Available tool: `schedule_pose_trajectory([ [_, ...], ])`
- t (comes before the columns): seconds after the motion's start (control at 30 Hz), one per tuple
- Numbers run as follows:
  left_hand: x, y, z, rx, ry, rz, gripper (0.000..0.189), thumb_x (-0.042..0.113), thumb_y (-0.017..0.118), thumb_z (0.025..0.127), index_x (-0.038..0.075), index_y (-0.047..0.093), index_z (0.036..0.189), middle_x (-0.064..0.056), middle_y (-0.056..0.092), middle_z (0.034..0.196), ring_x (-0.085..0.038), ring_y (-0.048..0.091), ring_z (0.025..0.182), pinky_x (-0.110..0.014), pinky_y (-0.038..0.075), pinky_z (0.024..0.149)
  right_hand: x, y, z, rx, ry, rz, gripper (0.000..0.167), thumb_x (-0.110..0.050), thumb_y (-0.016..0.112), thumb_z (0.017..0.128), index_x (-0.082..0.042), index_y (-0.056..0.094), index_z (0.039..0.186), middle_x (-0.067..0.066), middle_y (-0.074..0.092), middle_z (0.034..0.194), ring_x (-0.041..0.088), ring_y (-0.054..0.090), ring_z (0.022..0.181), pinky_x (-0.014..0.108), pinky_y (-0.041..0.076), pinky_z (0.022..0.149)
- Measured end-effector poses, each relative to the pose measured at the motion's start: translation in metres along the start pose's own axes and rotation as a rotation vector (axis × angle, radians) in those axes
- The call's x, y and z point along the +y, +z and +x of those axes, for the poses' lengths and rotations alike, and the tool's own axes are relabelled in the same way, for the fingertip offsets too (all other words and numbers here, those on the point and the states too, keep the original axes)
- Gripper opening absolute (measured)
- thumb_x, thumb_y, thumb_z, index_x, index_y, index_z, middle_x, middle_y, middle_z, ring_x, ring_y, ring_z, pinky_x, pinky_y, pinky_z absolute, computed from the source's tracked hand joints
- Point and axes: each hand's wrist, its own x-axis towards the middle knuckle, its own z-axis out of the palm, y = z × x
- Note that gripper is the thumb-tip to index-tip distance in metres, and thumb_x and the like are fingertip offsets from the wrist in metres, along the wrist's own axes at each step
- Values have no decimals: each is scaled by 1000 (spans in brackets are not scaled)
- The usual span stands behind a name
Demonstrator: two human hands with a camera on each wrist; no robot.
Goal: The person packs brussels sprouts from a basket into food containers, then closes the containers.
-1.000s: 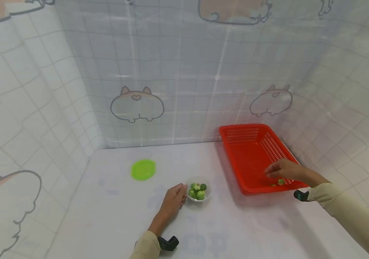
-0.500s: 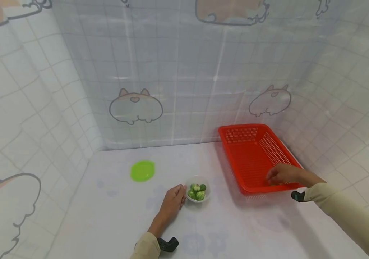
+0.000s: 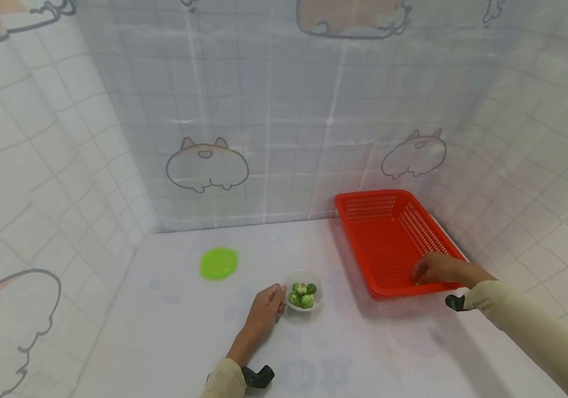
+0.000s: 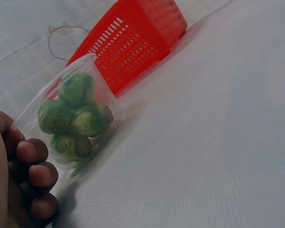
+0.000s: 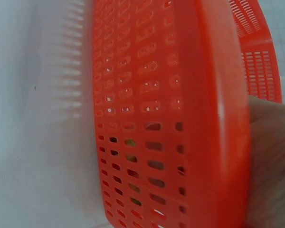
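Note:
A clear plastic bowl (image 3: 317, 298) on the table holds several Brussels sprouts (image 3: 307, 300). My left hand (image 3: 265, 307) pinches its rim on the left side; in the left wrist view the other fingers (image 4: 43, 175) are curled beside the bowl wall. On the right, my right hand (image 3: 438, 268) reaches over the near wall into the red basket (image 3: 380, 243), fingers pointing down. A bit of green (image 3: 417, 283) shows at its fingertips. Through the basket's slots in the right wrist view, green patches (image 5: 130, 143) appear near the fingers. The basket wall hides whether they grip anything.
A flat bright green disc (image 3: 219, 263) lies on the white table (image 3: 174, 331), left of the bowl. White sheeting with grid lines and cartoon animals (image 3: 207, 164) encloses the back and both sides. The basket stands at the back right, close to the sheeting.
My right hand has lowered into the near end of the basket, covering Brussels sprouts that were visible there a second ago. The left hand and bowl have stayed in place.

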Motion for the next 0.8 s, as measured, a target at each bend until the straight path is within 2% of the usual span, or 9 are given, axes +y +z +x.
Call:
schedule_pose_trajectory([
  [0.2,-3,1,0,2,-5,-9,49,50,47,105,9,52,79,2,49,64,-11,45,53,-25,39,48,-3,3,4,-21,2,83,14,0,70,91,1,70,106,13,69,101,26,60,91,40,55,81],
  [0.37,-1,1,0,1,-5,-9,48,48,47,106,9,52,79,2,48,64,-11,45,53,-25,39,48,0,3,7,-27,16,92,14,1,69,92,2,69,106,13,69,101,26,60,92,41,56,84],
  [0.57,0,0,1,8,8,-8,48,48,46,106,9,52,79,1,49,64,-11,46,54,-25,40,49,3,1,11,-60,-16,85,13,4,67,92,3,69,105,13,69,100,26,62,92,38,57,84],
  [0.8,-2,1,0,4,-3,-15,48,48,46,106,9,52,79,1,49,64,-11,45,54,-24,40,49,6,4,13,-49,16,155,17,4,68,91,4,68,108,16,68,103,27,61,95,38,57,84],
])
